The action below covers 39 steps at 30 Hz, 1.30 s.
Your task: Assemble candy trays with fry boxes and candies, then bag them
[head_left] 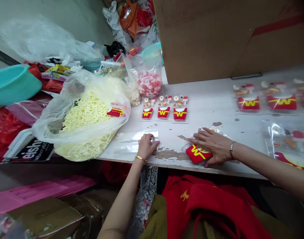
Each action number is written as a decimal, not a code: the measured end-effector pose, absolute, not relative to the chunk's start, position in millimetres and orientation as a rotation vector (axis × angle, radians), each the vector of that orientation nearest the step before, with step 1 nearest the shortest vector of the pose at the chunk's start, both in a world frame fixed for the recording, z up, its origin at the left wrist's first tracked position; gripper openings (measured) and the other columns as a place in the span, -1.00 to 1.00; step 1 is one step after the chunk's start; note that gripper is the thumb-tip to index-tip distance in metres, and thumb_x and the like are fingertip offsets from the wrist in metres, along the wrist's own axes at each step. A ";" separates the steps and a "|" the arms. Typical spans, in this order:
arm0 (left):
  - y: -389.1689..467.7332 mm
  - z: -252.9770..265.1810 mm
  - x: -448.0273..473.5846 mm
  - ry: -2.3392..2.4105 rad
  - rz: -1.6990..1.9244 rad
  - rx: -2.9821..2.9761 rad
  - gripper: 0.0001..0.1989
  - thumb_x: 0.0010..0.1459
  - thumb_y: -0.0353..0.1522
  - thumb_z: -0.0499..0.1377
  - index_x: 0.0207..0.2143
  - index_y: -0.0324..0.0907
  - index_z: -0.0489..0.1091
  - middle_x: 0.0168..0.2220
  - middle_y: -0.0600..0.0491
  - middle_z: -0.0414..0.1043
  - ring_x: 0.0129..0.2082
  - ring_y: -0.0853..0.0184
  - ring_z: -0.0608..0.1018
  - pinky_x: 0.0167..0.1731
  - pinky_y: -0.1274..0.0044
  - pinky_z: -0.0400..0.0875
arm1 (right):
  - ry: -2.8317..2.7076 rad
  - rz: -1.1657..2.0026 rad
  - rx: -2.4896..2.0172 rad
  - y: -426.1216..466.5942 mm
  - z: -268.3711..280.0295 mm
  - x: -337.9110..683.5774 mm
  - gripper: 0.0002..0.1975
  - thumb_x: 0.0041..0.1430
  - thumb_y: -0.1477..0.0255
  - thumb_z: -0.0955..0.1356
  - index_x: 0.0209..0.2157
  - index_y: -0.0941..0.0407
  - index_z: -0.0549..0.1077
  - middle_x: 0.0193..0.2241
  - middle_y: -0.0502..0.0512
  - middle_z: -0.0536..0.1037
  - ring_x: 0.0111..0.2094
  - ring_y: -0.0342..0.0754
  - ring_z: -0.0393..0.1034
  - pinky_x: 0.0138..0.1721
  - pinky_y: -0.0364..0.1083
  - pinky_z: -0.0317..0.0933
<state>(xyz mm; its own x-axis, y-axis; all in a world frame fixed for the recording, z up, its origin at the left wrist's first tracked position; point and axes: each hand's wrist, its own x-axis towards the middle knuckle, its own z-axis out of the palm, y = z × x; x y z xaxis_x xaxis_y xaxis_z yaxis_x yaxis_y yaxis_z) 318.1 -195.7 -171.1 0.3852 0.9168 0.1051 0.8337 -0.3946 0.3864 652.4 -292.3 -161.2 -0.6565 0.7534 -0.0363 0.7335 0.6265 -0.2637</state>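
My left hand point(147, 146) is at the front edge of the table, fingers curled on the right end of flat clear plastic bags point(128, 138). My right hand point(215, 146) lies spread over a clear packet with a red fries box point(197, 153) marked by a yellow W; the palm and fingers hide part of it. Behind my hands stand three finished-looking packets in a row, one being a packet point(180, 113) with a red box and small toy foods. A large open bag of pale yellow strips point(84, 111) sits left of my left hand, a red piece point(115, 110) on it.
More packets point(249, 103) lie at the right, with a larger, closer packet point(291, 142) near the edge. A big cardboard box point(204, 39) stands behind. A bag of pink-and-white pieces point(149, 83) and a turquoise basin point(14, 84) are to the left.
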 end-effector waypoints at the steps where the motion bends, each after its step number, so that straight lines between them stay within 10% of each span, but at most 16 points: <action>1: -191.4 -175.3 312.5 1.578 0.419 2.368 -0.79 0.11 -0.21 0.15 -0.28 -0.16 0.32 -0.28 0.02 0.36 -0.25 0.27 0.41 -0.24 0.44 0.27 | -2.755 0.390 -1.274 -293.4 -160.3 652.1 0.08 -0.21 -0.11 0.35 0.28 0.12 0.00 0.08 0.34 0.27 0.06 0.33 0.12 0.11 0.26 -0.22; 18: -231.3 -170.1 387.5 0.889 0.547 2.093 -0.72 0.22 -0.22 0.04 -0.45 -0.20 0.35 -0.45 0.07 0.34 -0.40 0.40 0.38 -0.33 0.54 0.29 | -2.617 0.404 -1.544 -317.4 -136.3 620.4 0.03 -0.10 0.00 0.32 0.30 0.17 -0.12 -0.16 0.27 0.39 -0.17 0.18 0.24 -0.13 0.08 0.06; 39: -263.0 -150.8 409.7 0.986 0.099 2.731 -0.40 -0.01 -0.47 0.07 0.14 -0.18 0.11 0.17 -0.15 0.19 0.15 0.06 0.27 0.08 0.22 0.22 | -2.505 0.410 -1.756 -329.4 -151.2 594.8 0.01 -0.19 0.03 0.39 0.25 0.18 0.03 -0.05 0.35 0.33 -0.08 0.24 0.17 -0.12 0.13 0.04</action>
